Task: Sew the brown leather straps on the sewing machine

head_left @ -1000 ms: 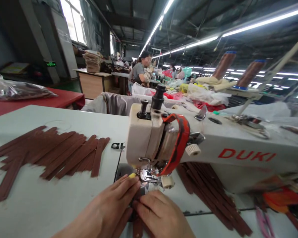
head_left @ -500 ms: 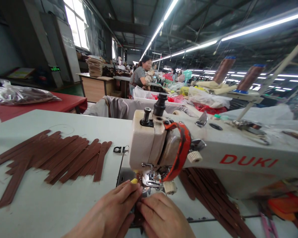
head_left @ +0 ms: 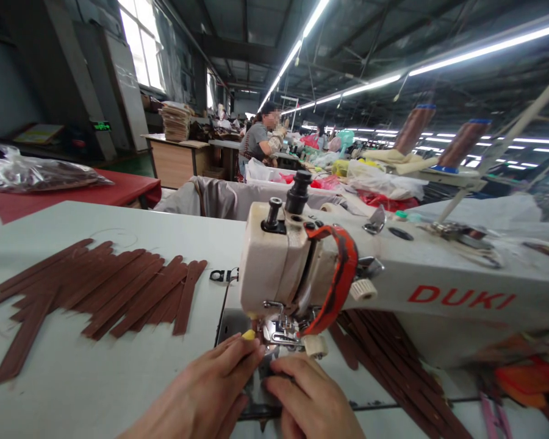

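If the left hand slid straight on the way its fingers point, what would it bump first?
The left hand would probably meet the machine's metal foot, just past its fingertips, though depth is unclear here.

Sewing machine (head_left: pixel 274 262), red-lettered, with orange strip (head_left: pixel 343 274); two bare hands, left (head_left: pixel 219 372) and right (head_left: pixel 306 390), at its needle area. Brown strips (head_left: pixel 114 286), fanned, left; more brown strips (head_left: pixel 388 360) beneath the arm. Two brown thread cones (head_left: pixel 414 129), upper right.

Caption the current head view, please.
Two bare hands at the needle of a white sewing machine, flat brown strips fanned leftward.
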Tool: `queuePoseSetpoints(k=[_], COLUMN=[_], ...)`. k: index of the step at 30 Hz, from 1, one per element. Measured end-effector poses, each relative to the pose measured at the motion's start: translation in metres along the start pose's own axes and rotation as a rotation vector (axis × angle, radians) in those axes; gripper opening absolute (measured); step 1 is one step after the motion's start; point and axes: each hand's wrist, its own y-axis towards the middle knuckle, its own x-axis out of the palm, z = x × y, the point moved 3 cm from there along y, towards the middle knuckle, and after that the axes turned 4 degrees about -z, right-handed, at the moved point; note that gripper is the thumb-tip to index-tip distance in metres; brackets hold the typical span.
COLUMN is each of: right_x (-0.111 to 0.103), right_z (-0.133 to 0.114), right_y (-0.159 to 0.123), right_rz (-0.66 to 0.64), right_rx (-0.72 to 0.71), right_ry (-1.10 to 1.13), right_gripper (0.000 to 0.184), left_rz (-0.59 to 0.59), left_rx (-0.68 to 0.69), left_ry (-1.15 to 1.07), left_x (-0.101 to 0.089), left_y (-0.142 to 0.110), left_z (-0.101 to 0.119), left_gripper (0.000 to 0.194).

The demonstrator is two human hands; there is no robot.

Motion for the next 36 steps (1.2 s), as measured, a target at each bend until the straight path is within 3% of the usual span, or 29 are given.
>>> queuePoseSetpoints(k=[9, 18, 28, 32, 36], right_x=[-0.002, 0.001, 0.001, 0.001, 0.011], right_z=[-0.01, -0.009, -0.008, -0.008, -0.003], right_y=[0.006, 0.006, 0.007, 0.007, 0.008], right_rz=[0.037, 0.002, 0.017, 0.015, -0.013], right_rx=[0.026, 0.029, 0.025, 0.021, -0.027], right_ry=[0.014, 0.015, 0.022, -0.017, -0.115], right_gripper=[0.031, 0.033, 0.03, 0.028, 0.02], left_rz=[-0.052, 0.014, -0.014, -0.017, -0.074], left_rx=[-0.008, -0.013, -0.028, -0.015, -0.089], left_ry=[0.019, -0.003, 0.029, 0.056, 0.04], left_x=[0.021, 0.01, 0.023, 0.016, -0.002], left_y=[-0.022, -0.016, -0.023, -0.024, -0.01], left_z=[-0.015, -0.016, -0.021, -0.026, -0.051], left_gripper=[0.055, 0.047, 0.047, 0.045, 0.034])
